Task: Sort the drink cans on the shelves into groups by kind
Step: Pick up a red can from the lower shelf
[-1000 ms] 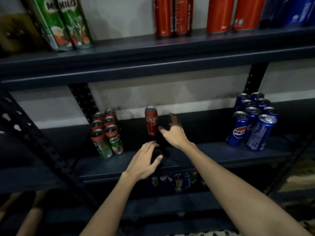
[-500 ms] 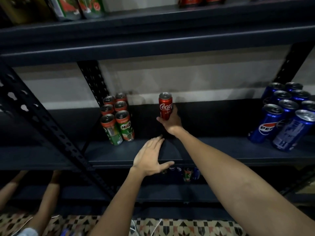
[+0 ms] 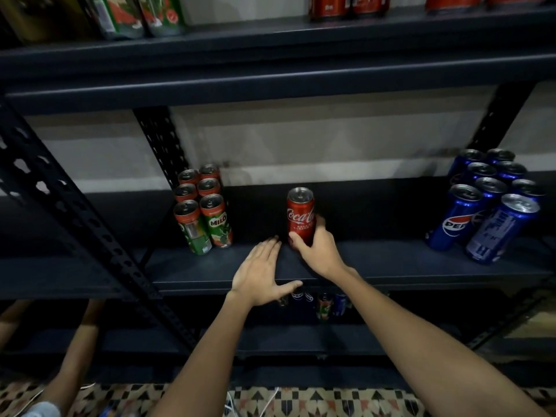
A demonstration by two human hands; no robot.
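Note:
A red Coca-Cola can (image 3: 300, 213) stands upright in the middle of the dark middle shelf (image 3: 376, 263). My right hand (image 3: 320, 251) grips its lower part, fingers curled round it. My left hand (image 3: 260, 275) lies flat on the shelf's front edge just left of the can, fingers straight. Several green Milo cans (image 3: 204, 209) are grouped at the left of the same shelf. Several blue Pepsi cans (image 3: 487, 203) are grouped at the right.
The upper shelf (image 3: 270, 64) carries Milo cans (image 3: 144, 16) at left and red cans (image 3: 346, 6) at right. Mixed small cans (image 3: 325, 305) show on the lower shelf. Perforated uprights (image 3: 75, 224) flank the bay. Another person's arms (image 3: 75, 350) reach in at lower left.
My right hand has closed round the Coca-Cola can's lower part. My left hand has flattened on the shelf edge. The view has tilted downward.

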